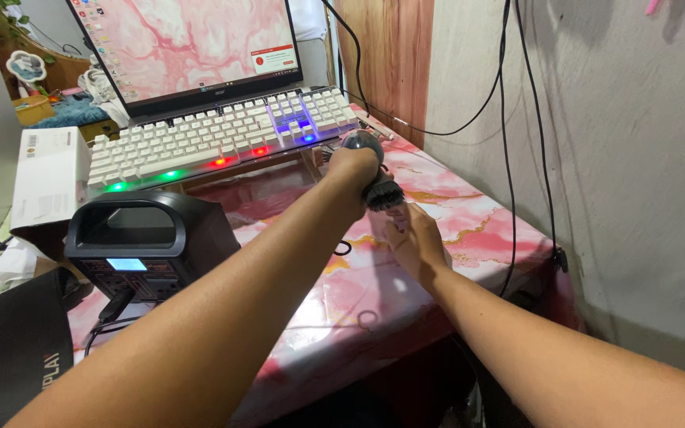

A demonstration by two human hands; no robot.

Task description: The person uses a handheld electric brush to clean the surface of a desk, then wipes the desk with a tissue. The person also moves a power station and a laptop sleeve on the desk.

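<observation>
Brush [380, 192], round, dark-bristled: gripped by left hand [353, 168] at its grey handle, bristles touching right hand [414, 238] fingers, above pink marbled counter [469, 230], beside keyboard [223, 135].

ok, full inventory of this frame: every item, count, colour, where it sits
laptop: 1, black frame, pink marbled screen, back of table
keyboard: 1, white, coloured lights along its front edge, on a stand in front of the laptop
power unit: 1, black with handle and small lit display, left on table
box: 1, white, left of the keyboard
brush: 1, dark round handle, dark bristles, below the keyboard's right end
table: 1, pink marbled top, against the wall
cables: several, black, hanging down the wall at right
left hand: 1, gripping the brush
right hand: 1, on the tabletop, fingers at the bristles
</observation>
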